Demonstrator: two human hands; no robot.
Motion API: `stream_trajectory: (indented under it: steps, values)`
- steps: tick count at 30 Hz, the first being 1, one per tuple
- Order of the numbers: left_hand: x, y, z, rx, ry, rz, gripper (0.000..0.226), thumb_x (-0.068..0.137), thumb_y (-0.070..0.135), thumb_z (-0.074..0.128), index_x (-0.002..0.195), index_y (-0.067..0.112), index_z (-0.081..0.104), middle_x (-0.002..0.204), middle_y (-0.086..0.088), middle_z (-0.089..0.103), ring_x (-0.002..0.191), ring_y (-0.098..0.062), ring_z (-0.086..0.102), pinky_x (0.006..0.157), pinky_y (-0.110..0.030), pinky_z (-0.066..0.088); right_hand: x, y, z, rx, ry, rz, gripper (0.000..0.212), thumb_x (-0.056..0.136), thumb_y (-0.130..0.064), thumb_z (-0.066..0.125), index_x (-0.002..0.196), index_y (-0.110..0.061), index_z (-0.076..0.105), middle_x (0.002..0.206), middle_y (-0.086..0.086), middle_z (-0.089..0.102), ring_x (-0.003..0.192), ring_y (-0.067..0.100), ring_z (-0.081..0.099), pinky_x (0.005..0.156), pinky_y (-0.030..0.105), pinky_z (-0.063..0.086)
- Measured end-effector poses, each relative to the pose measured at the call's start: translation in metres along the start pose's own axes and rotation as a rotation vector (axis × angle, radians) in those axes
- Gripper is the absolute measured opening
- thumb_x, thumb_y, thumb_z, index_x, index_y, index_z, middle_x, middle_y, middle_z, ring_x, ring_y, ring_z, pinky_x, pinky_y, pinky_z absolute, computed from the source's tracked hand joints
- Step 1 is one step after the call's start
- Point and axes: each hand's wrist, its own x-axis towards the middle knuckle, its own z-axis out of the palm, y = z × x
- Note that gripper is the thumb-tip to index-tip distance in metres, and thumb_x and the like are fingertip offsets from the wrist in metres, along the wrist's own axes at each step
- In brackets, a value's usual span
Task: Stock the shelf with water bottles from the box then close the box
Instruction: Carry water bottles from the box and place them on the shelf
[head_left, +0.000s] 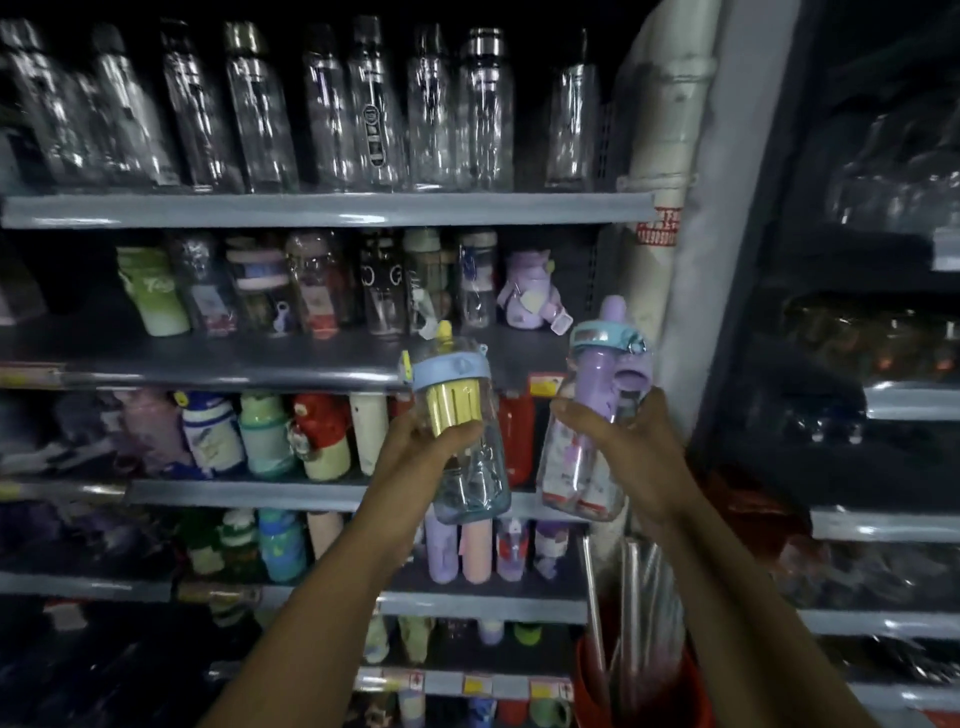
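My left hand (415, 449) grips a clear bottle with a blue lid and a yellow inner strainer (462, 415), held upright in front of the shelves. My right hand (618, 441) holds a clear wrapped bottle with a teal lid and purple parts (597, 410), tilted slightly left. Both bottles are raised level with the second grey shelf (208, 364), whose right end near a purple cartoon bottle (527, 293) has bare space. The box is not in view.
The top shelf (311, 210) carries several tall clear bottles. Lower shelves hold several coloured children's bottles. A white pillar (670, 156) stands right of the shelving. A red bucket with metal rods (634, 623) stands at lower right. Dark shelves fill the far right.
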Motion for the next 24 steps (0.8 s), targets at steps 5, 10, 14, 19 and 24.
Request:
stream_trajectory:
  steps: [5,10,14,19,24]
  values:
    - [0.101,0.021,0.009,0.035,0.022,0.024,0.022,0.086,0.026,0.08,0.105,0.027,0.069,0.093,0.008,0.079,0.089,-0.012,0.076,0.082,-0.036,0.059,0.117,-0.007,0.031,0.003,-0.095,-0.002,0.048,0.073,-0.03,0.09,0.115,-0.018,0.068,0.103,0.005,0.077,0.09,0.02,0.076,0.077,0.041,0.064]
    - [0.19,0.032,0.01,0.139,-0.005,0.037,0.016,0.086,0.035,0.081,0.097,0.027,0.073,0.087,0.012,0.079,0.077,0.0,0.074,0.066,-0.018,0.055,0.198,-0.005,0.05,-0.063,-0.107,0.099,0.053,0.07,-0.048,0.088,0.103,-0.009,0.072,0.089,0.007,0.076,0.069,0.023,0.07,0.051,0.032,0.059]
    - [0.248,0.033,0.011,0.184,-0.081,0.082,0.024,0.083,0.033,0.084,0.102,0.03,0.071,0.093,0.013,0.077,0.076,0.008,0.071,0.069,-0.017,0.054,0.241,0.005,0.07,-0.062,-0.062,0.126,0.086,0.066,-0.061,0.086,0.126,-0.005,0.06,0.115,0.016,0.069,0.087,0.025,0.072,0.059,0.032,0.059]
    - [0.306,0.024,0.009,0.158,-0.144,0.089,0.025,0.079,0.027,0.088,0.101,0.023,0.076,0.098,0.006,0.08,0.098,-0.015,0.074,0.093,-0.037,0.058,0.265,0.011,0.088,0.056,-0.001,0.071,0.062,0.083,-0.033,0.078,0.122,0.007,0.052,0.1,0.019,0.068,0.073,0.022,0.073,0.056,0.031,0.057]
    - [0.342,0.018,0.015,0.192,-0.167,0.157,0.044,0.076,0.018,0.091,0.102,0.029,0.057,0.101,0.005,0.071,0.094,-0.013,0.07,0.084,-0.029,0.057,0.285,0.022,0.097,-0.013,0.077,-0.037,0.017,0.09,-0.002,0.068,0.102,0.008,0.062,0.074,0.011,0.067,0.059,0.012,0.068,0.054,0.026,0.055]
